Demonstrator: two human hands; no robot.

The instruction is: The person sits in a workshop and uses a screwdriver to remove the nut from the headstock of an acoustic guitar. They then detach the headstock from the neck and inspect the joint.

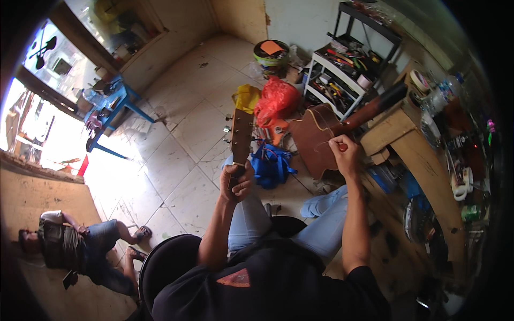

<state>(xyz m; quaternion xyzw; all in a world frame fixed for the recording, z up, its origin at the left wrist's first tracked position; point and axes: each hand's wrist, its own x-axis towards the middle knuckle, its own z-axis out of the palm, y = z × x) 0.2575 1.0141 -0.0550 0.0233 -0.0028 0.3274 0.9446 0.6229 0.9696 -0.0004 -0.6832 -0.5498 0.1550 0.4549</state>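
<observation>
My left hand (236, 182) is closed around a wooden guitar neck just below its headstock (242, 131), which has silver tuning pegs along its side. My right hand (345, 152) is pinched on a small red-handled object (341, 147), too small to identify, beside a thin wire or string. Behind that hand lies a brown guitar body (313, 144) with a curved pale edge. A dark neck (383, 104) angles from it toward the upper right. I cannot tell whether the piece in my left hand joins this body.
Another person (75, 243) sits by the left wall. A blue table (127, 109) stands at back left. A tool rack (334, 75), red bag (276, 99), yellow bag (243, 96), blue bag (270, 166) and green bucket (270, 61) are ahead. A cluttered wooden bench (423, 176) runs along my right.
</observation>
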